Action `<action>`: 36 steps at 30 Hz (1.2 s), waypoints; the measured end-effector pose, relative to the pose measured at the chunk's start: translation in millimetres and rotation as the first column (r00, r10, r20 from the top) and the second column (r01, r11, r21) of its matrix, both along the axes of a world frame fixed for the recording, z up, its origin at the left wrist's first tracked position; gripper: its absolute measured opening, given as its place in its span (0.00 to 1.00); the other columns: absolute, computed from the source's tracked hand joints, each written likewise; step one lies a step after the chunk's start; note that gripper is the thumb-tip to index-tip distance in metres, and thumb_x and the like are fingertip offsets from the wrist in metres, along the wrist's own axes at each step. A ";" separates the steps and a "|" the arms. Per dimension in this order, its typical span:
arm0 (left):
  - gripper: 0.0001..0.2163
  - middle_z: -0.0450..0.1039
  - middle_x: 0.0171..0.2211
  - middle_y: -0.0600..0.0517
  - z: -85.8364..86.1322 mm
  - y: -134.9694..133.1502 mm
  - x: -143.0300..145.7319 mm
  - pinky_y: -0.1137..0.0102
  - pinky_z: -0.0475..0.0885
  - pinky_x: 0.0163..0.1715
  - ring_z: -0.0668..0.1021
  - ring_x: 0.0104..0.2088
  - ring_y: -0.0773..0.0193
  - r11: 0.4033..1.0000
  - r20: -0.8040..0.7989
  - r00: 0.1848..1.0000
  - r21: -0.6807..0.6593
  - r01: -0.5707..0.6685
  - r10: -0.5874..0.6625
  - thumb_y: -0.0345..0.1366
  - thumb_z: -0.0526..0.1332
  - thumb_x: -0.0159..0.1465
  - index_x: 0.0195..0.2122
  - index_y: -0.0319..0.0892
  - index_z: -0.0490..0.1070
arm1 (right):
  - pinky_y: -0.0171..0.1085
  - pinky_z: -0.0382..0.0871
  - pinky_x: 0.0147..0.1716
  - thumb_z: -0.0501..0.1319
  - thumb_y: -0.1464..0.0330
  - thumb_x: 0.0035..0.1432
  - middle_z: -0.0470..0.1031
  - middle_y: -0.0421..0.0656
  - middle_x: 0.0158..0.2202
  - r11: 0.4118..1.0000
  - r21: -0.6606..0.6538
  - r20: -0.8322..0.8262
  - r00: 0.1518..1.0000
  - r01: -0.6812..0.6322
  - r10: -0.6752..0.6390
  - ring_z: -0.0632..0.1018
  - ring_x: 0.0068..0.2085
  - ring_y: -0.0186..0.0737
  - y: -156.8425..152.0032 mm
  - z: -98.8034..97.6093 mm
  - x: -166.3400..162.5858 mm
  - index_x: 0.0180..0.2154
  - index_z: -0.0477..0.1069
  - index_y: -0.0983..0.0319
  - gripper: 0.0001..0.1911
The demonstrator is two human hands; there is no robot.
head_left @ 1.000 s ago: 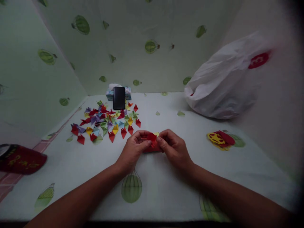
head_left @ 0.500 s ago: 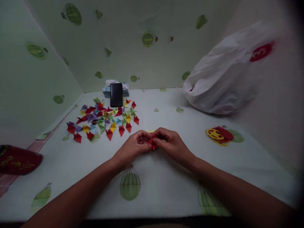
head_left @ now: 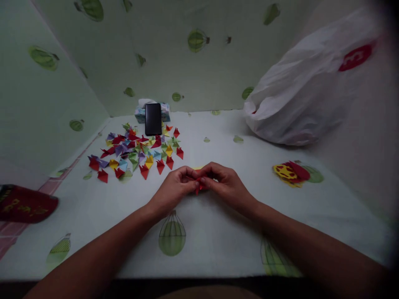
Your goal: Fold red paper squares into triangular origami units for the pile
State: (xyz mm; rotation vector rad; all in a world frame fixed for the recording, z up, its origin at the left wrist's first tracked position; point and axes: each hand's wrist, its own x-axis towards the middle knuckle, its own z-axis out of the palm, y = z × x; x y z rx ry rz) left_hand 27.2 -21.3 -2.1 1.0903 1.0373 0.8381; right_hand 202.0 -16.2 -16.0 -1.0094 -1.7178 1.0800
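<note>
Over the balloon-print tablecloth [head_left: 218,241], the left hand [head_left: 171,189] and right hand [head_left: 229,187] face each other, thumbs and fingers pinching a folded red paper [head_left: 197,191]; it lies between both sets of fingertips, neither hand nearer, its long axis too hidden to tell.

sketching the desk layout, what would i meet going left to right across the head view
Red can, colourful folded papers, left hand, red paper, right hand, yellow and red flat pieces
</note>
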 end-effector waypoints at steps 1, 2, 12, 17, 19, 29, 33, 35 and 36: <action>0.08 0.76 0.27 0.54 -0.5 0.1 -0.1 0.72 0.68 0.36 0.76 0.30 0.68 1.000 -0.003 1.000 0.008 -0.006 0.006 0.31 0.67 0.54 0.34 0.40 0.71 | 0.36 0.70 0.35 0.61 0.72 0.58 0.78 0.42 0.33 1.000 -0.008 -0.005 1.000 -0.007 0.007 0.78 0.34 0.36 0.5 -0.7 0.1 0.36 0.75 0.63 0.04; 0.08 0.76 0.27 0.54 -1.1 0.2 -0.2 0.71 0.68 0.36 0.76 0.30 0.68 1.000 -0.003 1.000 0.017 -0.011 0.011 0.31 0.67 0.54 0.34 0.40 0.71 | 0.36 0.70 0.35 0.61 0.72 0.58 0.78 0.42 0.33 1.000 -0.014 -0.005 1.000 -0.014 0.014 0.78 0.34 0.36 1.0 -1.2 0.2 0.36 0.75 0.63 0.04; 0.07 0.74 0.27 0.55 1.8 -1.8 0.5 0.73 0.70 0.33 0.74 0.28 0.70 0.998 0.011 1.000 0.063 -0.029 0.028 0.38 0.65 0.61 0.34 0.38 0.73 | 0.36 0.68 0.35 0.60 0.73 0.58 0.76 0.42 0.33 1.000 0.026 0.022 1.000 0.012 -0.013 0.76 0.34 0.36 0.4 -0.2 0.2 0.36 0.73 0.63 0.04; 0.07 0.75 0.27 0.55 1.4 -1.7 0.5 0.74 0.69 0.32 0.75 0.28 0.70 0.998 0.020 0.999 0.033 -0.046 0.046 0.35 0.67 0.58 0.34 0.38 0.73 | 0.35 0.68 0.34 0.59 0.74 0.58 0.74 0.40 0.32 0.999 0.033 -0.005 1.000 0.009 -0.009 0.74 0.33 0.35 -0.6 -2.1 0.2 0.35 0.70 0.62 0.03; 0.07 0.75 0.27 0.55 1.0 -1.7 0.7 0.74 0.69 0.33 0.75 0.28 0.70 0.999 0.024 0.999 0.026 -0.045 0.045 0.34 0.68 0.58 0.34 0.38 0.73 | 0.36 0.68 0.34 0.59 0.74 0.58 0.73 0.39 0.32 0.999 0.041 -0.008 1.000 0.006 -0.006 0.74 0.33 0.35 -1.1 -2.4 0.2 0.35 0.69 0.61 0.03; 0.06 0.75 0.29 0.55 0.7 -1.2 1.7 0.74 0.70 0.34 0.75 0.29 0.71 0.998 -0.015 0.999 0.033 -0.047 0.048 0.31 0.68 0.56 0.34 0.39 0.73 | 0.35 0.66 0.33 0.59 0.74 0.58 0.72 0.39 0.32 0.999 0.035 -0.020 1.000 0.004 -0.004 0.72 0.33 0.34 0.0 -3.3 -1.0 0.36 0.68 0.61 0.03; 0.08 0.76 0.30 0.54 0.6 -0.8 1.8 0.73 0.70 0.33 0.76 0.30 0.70 0.998 -0.025 0.998 0.029 -0.061 0.062 0.31 0.69 0.55 0.36 0.39 0.74 | 0.36 0.66 0.34 0.59 0.73 0.59 0.72 0.40 0.32 1.000 0.028 -0.023 1.000 -0.007 0.008 0.72 0.33 0.35 0.5 -2.6 -0.8 0.36 0.68 0.61 0.02; 0.08 0.75 0.29 0.54 -0.4 -0.4 1.1 0.73 0.69 0.32 0.75 0.29 0.70 0.993 -0.031 0.994 0.052 -0.101 0.103 0.32 0.69 0.55 0.36 0.39 0.74 | 0.37 0.66 0.34 0.59 0.71 0.60 0.71 0.40 0.32 0.999 0.001 -0.056 0.997 0.045 -0.045 0.72 0.34 0.35 1.3 -1.5 -0.8 0.36 0.68 0.61 0.01; 0.09 0.76 0.29 0.54 -1.2 -0.1 0.5 0.73 0.69 0.32 0.75 0.29 0.70 0.989 -0.031 0.991 0.070 -0.131 0.133 0.33 0.69 0.55 0.37 0.39 0.75 | 0.37 0.65 0.35 0.59 0.70 0.61 0.71 0.40 0.32 0.997 -0.019 -0.082 0.993 0.079 -0.080 0.72 0.34 0.35 1.7 -0.9 -0.8 0.36 0.68 0.61 0.01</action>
